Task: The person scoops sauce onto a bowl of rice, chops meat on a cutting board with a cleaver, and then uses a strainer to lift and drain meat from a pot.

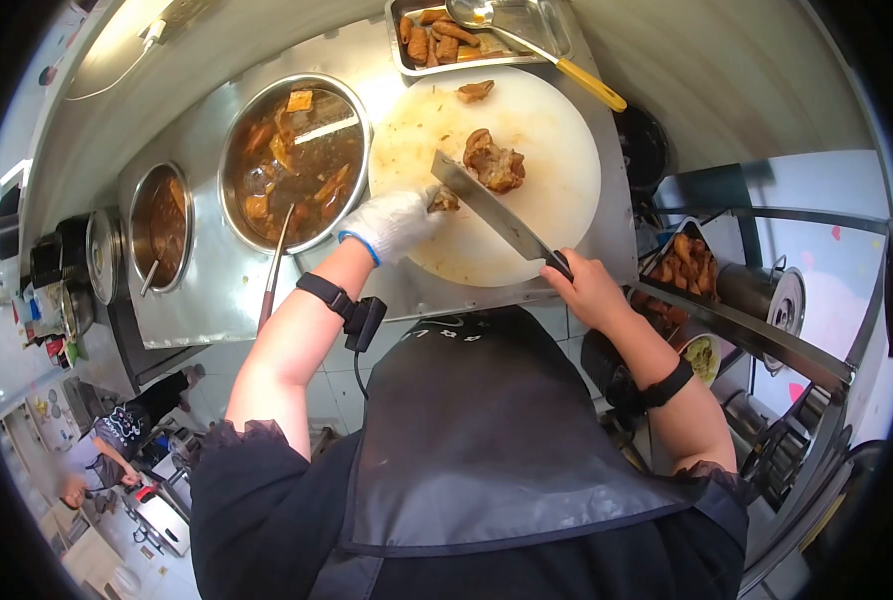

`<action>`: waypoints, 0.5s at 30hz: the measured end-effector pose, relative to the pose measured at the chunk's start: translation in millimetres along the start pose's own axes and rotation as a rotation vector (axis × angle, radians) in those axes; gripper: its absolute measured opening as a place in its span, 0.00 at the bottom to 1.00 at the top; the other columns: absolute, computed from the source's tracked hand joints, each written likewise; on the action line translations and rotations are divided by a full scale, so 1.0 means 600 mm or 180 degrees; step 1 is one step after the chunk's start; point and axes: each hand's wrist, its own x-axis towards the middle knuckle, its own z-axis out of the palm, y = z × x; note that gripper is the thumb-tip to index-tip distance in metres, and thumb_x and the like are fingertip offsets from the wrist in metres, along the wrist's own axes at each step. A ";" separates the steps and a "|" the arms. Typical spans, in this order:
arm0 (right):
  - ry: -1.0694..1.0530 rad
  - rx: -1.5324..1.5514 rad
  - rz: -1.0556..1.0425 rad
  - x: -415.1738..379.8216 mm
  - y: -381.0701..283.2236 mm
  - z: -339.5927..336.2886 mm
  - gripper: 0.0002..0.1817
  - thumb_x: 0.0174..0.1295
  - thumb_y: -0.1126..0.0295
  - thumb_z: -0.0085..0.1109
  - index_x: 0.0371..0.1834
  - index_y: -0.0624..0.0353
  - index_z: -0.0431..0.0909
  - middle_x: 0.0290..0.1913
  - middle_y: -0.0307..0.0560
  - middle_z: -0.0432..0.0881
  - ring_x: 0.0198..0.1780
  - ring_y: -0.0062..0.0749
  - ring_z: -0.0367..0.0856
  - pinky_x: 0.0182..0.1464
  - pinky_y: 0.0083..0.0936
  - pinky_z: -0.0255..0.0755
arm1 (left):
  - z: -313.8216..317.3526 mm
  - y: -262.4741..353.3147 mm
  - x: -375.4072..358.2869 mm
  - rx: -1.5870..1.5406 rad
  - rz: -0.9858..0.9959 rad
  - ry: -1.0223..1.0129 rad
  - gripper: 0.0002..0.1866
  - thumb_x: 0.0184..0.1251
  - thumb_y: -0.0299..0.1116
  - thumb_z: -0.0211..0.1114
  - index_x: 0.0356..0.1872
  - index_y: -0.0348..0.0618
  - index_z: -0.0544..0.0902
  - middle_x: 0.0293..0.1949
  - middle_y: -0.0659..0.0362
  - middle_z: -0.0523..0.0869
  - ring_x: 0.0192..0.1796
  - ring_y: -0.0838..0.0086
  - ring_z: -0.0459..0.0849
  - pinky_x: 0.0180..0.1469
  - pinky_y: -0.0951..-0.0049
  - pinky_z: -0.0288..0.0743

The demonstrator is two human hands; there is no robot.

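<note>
My left hand, in a white glove, holds a small brown piece of braised meat at the near left of the round white cutting board. My bare right hand grips the handle of a cleaver, whose blade slants across the board towards the glove. A larger chunk of braised meat lies just beyond the blade. Another small piece rests at the board's far edge.
A big pot of brown braise with a ladle stands left of the board, a smaller pot further left. A steel tray with meat and a yellow-handled spoon sits behind. More trays of food lie right. Another person stands lower left.
</note>
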 end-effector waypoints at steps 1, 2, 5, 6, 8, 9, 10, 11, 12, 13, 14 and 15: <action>-0.0001 0.0006 -0.0007 0.006 -0.005 -0.003 0.21 0.67 0.52 0.53 0.36 0.63 0.72 0.29 0.61 0.80 0.33 0.60 0.78 0.35 0.46 0.69 | -0.016 0.005 -0.006 0.0007 -0.0006 0.0000 0.21 0.66 0.47 0.56 0.50 0.40 0.78 0.29 0.45 0.83 0.33 0.56 0.84 0.39 0.59 0.78; -0.0127 -0.0105 -0.0032 0.015 -0.012 -0.006 0.21 0.67 0.51 0.53 0.37 0.63 0.72 0.30 0.61 0.80 0.34 0.60 0.79 0.35 0.46 0.70 | -0.034 0.012 -0.013 -0.0299 -0.0359 -0.0383 0.23 0.68 0.49 0.53 0.51 0.40 0.78 0.30 0.45 0.83 0.32 0.57 0.84 0.39 0.59 0.77; -0.0272 -0.0478 -0.0021 0.036 -0.038 -0.004 0.22 0.67 0.50 0.52 0.38 0.62 0.73 0.31 0.61 0.81 0.35 0.58 0.80 0.37 0.46 0.72 | -0.030 -0.010 -0.017 -0.0242 -0.0432 -0.0886 0.26 0.72 0.53 0.48 0.54 0.41 0.77 0.31 0.45 0.84 0.31 0.60 0.85 0.38 0.60 0.77; -0.0308 -0.0743 0.0021 0.040 -0.046 0.001 0.22 0.67 0.49 0.51 0.38 0.62 0.73 0.31 0.60 0.82 0.35 0.58 0.80 0.37 0.45 0.72 | -0.022 -0.022 -0.018 0.0109 -0.0159 -0.1015 0.27 0.73 0.54 0.45 0.55 0.42 0.76 0.32 0.45 0.84 0.30 0.61 0.85 0.38 0.59 0.77; -0.0219 -0.0892 0.0031 0.046 -0.062 0.012 0.23 0.67 0.49 0.51 0.38 0.62 0.73 0.31 0.60 0.82 0.35 0.57 0.81 0.37 0.45 0.73 | -0.055 0.018 -0.034 -0.0265 -0.0499 -0.0980 0.26 0.72 0.53 0.47 0.55 0.42 0.76 0.33 0.45 0.84 0.31 0.60 0.85 0.39 0.60 0.77; -0.0130 -0.1050 0.0060 0.049 -0.064 0.014 0.23 0.67 0.48 0.50 0.39 0.61 0.73 0.31 0.59 0.82 0.35 0.57 0.81 0.37 0.45 0.73 | -0.065 0.033 -0.041 -0.0653 -0.0821 -0.0944 0.25 0.72 0.52 0.49 0.55 0.43 0.76 0.34 0.44 0.85 0.32 0.58 0.85 0.39 0.60 0.76; -0.0135 -0.1050 0.0057 0.050 -0.063 0.015 0.23 0.67 0.48 0.50 0.39 0.61 0.73 0.31 0.59 0.82 0.35 0.57 0.81 0.37 0.45 0.73 | -0.043 0.022 -0.042 -0.0655 -0.0826 -0.0944 0.25 0.72 0.52 0.49 0.55 0.43 0.76 0.34 0.44 0.85 0.32 0.58 0.85 0.39 0.60 0.76; -0.0067 -0.1053 -0.0013 0.052 -0.062 0.017 0.23 0.67 0.48 0.51 0.38 0.61 0.73 0.30 0.59 0.82 0.34 0.57 0.81 0.37 0.45 0.73 | -0.005 0.001 -0.038 -0.0660 -0.0643 -0.0406 0.24 0.71 0.51 0.52 0.54 0.42 0.77 0.34 0.44 0.85 0.33 0.57 0.85 0.40 0.60 0.76; 0.0001 -0.1056 -0.0080 0.053 -0.059 0.020 0.23 0.67 0.48 0.51 0.38 0.61 0.73 0.29 0.59 0.82 0.34 0.57 0.81 0.36 0.45 0.73 | 0.017 -0.011 -0.037 -0.0662 -0.0456 0.0130 0.22 0.70 0.49 0.54 0.53 0.42 0.77 0.35 0.43 0.85 0.35 0.56 0.86 0.41 0.60 0.76; -0.0006 -0.1056 -0.0077 0.055 -0.051 0.026 0.23 0.67 0.48 0.51 0.38 0.61 0.73 0.29 0.59 0.82 0.34 0.57 0.81 0.36 0.45 0.73 | 0.006 0.005 -0.039 -0.0554 -0.0634 0.0265 0.19 0.63 0.43 0.62 0.49 0.41 0.79 0.33 0.44 0.85 0.37 0.54 0.85 0.44 0.59 0.76; 0.0100 -0.0810 -0.0047 0.055 -0.039 0.034 0.23 0.67 0.49 0.52 0.37 0.62 0.73 0.28 0.59 0.81 0.33 0.57 0.80 0.35 0.44 0.73 | 0.010 0.005 -0.033 -0.0570 -0.0651 0.0260 0.19 0.63 0.43 0.62 0.49 0.41 0.79 0.33 0.44 0.85 0.37 0.54 0.85 0.44 0.59 0.76; 0.0204 -0.0570 -0.0022 0.054 -0.031 0.036 0.22 0.66 0.50 0.53 0.37 0.62 0.72 0.26 0.59 0.81 0.32 0.57 0.80 0.34 0.43 0.72 | 0.013 -0.001 -0.022 -0.0281 -0.0350 0.0493 0.19 0.59 0.41 0.64 0.48 0.41 0.79 0.34 0.44 0.85 0.38 0.54 0.84 0.44 0.59 0.75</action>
